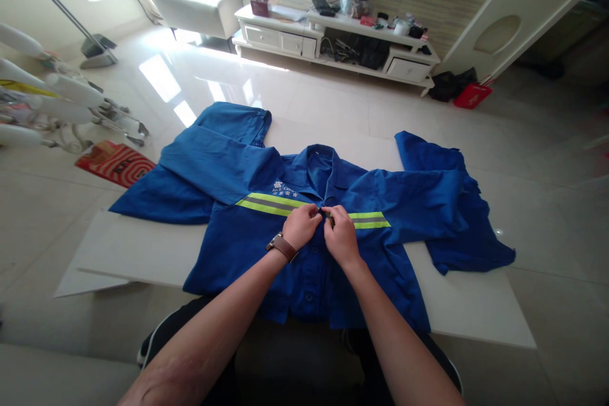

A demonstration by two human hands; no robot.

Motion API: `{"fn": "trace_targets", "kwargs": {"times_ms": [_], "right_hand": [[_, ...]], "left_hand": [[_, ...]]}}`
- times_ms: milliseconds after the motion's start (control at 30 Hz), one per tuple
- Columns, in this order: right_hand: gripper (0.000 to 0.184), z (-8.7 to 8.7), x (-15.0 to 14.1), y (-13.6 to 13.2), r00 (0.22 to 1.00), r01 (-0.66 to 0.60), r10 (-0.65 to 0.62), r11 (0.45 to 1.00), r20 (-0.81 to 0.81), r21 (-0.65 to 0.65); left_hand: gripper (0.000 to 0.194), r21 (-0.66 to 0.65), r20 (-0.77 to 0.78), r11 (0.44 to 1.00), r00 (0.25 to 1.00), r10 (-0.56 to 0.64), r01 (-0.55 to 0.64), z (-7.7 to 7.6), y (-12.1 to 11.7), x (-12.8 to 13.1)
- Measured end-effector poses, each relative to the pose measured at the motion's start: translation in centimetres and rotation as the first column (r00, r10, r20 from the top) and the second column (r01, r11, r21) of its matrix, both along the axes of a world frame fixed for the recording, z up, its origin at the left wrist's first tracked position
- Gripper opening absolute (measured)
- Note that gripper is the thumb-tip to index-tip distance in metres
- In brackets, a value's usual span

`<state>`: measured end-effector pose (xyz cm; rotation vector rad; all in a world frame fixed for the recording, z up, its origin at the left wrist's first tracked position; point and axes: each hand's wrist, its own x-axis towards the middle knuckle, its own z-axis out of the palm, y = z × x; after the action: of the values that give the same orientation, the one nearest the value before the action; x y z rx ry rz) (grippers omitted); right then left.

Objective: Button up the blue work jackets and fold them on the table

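A blue work jacket [247, 247] lies front side up on a white table [480, 304], its collar pointing away from me. Yellow-green and grey reflective strips cross its chest, and a white logo sits above the left one. My left hand [302, 226], with a watch on the wrist, pinches the jacket's front edge at chest height. Right beside it, my right hand [340, 235] grips the other front edge with curled fingers. The fingertips of both hands nearly meet at the placket, and they hide the spot they hold. Buttons show lower down the front.
More blue clothing [457, 203] lies under the right sleeve, and another blue piece [166, 196] under the left. A red patterned bag [117, 163] is left of the table. Beyond the tiled floor stand a white TV cabinet [280, 41] and a white stool-like seat [197, 6].
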<state>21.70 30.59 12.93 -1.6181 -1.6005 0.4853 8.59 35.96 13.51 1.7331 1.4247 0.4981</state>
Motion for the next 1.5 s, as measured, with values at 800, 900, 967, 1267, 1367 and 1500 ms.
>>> {"fn": "trace_targets", "kwargs": {"times_ms": [800,900,967,1267,1367,1500], "right_hand": [[0.037,0.8,0.0,0.0,0.996,0.013,-0.013,1.000,-0.087,0.000],[0.037,0.8,0.1,0.1,0.995,0.017,-0.017,1.000,-0.096,-0.004],[0.037,0.8,0.2,0.0,0.995,0.017,-0.018,1.000,-0.098,-0.002],[0.036,0.7,0.2,0.1,0.995,0.027,-0.028,1.000,-0.094,-0.012],[0.036,0.7,0.2,0.1,0.995,0.028,-0.028,1.000,-0.093,-0.006],[0.036,0.7,0.2,0.1,0.996,0.025,-0.026,1.000,-0.086,-0.012]], "left_hand": [[0.010,0.021,0.216,0.988,0.966,0.143,-0.151,-0.5,-0.1,0.9],[0.011,0.053,0.208,0.988,0.969,0.131,-0.144,-0.4,-0.2,0.9],[0.012,0.060,0.214,0.989,0.970,0.118,-0.133,-0.5,-0.3,0.9],[0.016,0.074,0.210,0.996,0.977,0.035,-0.052,-0.6,-0.3,0.7],[0.014,0.078,0.192,0.995,0.980,0.046,-0.062,-0.6,-0.3,0.8],[0.013,0.083,0.155,0.994,0.986,0.054,-0.067,-0.3,-0.2,0.8]]}}
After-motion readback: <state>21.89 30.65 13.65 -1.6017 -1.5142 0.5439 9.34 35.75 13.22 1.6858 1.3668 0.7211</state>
